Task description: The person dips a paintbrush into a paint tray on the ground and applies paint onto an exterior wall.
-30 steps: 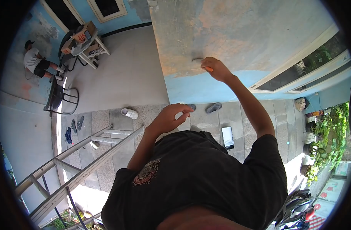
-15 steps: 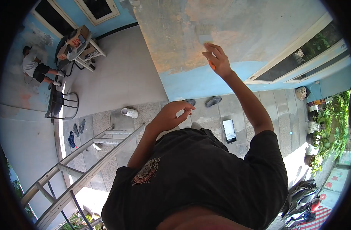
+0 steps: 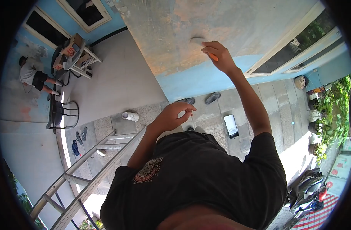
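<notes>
My right hand [image 3: 218,56] is closed around the orange handle of a paintbrush [image 3: 198,40]. The brush's wide, pale head is against the wall [image 3: 171,34], on a patch of worn grey and orange above a light blue band. My left hand [image 3: 173,117] hangs in front of my body with loosely curled fingers; a gap shows between thumb and forefinger, and nothing is in it.
An aluminium ladder [image 3: 81,180] stands at lower left. A tray-like white and black object [image 3: 231,125], grey sandals [image 3: 212,98] and a white bucket-like container [image 3: 130,116] are on the paving. Another person [image 3: 31,76] bends by the far wall near a cluttered table [image 3: 77,57].
My right hand has tilted and dropped slightly along the wall, turning the brush head leftward and showing more orange handle. My left hand stays nearly still. The view has shifted slightly.
</notes>
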The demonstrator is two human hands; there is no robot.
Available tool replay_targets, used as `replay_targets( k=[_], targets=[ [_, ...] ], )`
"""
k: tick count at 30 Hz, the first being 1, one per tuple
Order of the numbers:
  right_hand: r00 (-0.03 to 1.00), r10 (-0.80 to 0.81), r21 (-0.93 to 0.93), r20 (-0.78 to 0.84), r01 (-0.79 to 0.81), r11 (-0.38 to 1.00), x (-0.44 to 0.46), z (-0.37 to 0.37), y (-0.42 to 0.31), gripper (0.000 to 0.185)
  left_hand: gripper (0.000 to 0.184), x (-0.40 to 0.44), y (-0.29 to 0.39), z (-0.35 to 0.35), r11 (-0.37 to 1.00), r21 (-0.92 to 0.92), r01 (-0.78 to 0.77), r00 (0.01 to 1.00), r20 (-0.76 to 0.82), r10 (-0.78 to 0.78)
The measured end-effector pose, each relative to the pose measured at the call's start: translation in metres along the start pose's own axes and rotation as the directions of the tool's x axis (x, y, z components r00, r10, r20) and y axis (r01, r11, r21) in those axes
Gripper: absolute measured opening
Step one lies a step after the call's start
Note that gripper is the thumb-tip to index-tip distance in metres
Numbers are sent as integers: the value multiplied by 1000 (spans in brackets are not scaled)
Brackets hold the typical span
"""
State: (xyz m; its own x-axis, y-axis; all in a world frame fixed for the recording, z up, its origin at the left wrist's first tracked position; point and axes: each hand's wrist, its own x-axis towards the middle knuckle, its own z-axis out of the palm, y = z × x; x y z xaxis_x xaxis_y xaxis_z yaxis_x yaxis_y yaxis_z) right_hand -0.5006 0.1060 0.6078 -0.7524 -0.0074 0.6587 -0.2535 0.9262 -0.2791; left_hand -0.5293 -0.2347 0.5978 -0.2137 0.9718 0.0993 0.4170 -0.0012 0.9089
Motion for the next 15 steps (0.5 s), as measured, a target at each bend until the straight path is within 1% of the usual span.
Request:
replay_targets(
  k=[2,3,4,6,8,9,10,11,14,15],
  targets=[
    [976,-168,-119,-137,152,981,41,-58,-18,25,22,4,-3,-5,1000,-7,-6,1000,14,6],
    [941,-257,-202,-218,214,956,57,-79,-25,27,24,6,-5,-6,999,-40,2,1000,14,-2],
    [879,-353,-276,-320,270,923,71,-91,-31,27,26,7,-6,-7,997,-72,9,1000,12,-9],
    [818,-426,-368,-387,286,885,83,-98,-26,31,26,14,-7,-11,998,-55,-14,999,40,16],
    [886,-360,-394,-291,232,889,71,-72,-12,29,26,18,-9,-16,999,-34,-33,997,73,35],
    [934,-271,-327,-234,187,926,54,-48,-8,29,25,19,-11,-17,998,-32,-52,995,83,55],
    [956,-203,-259,-211,146,955,31,-19,-5,30,25,20,-14,-19,997,-32,-71,993,89,74],
    [979,-138,-224,-152,102,969,6,8,-8,30,25,20,-16,-20,997,-33,-73,993,93,76],
    [996,56,-76,66,-51,996,-66,80,-13,29,25,21,-22,-29,996,-68,-53,991,118,61],
    [978,172,-30,117,-170,985,-89,102,-10,26,26,23,-25,-32,996,-65,-56,989,130,64]
  ],
)
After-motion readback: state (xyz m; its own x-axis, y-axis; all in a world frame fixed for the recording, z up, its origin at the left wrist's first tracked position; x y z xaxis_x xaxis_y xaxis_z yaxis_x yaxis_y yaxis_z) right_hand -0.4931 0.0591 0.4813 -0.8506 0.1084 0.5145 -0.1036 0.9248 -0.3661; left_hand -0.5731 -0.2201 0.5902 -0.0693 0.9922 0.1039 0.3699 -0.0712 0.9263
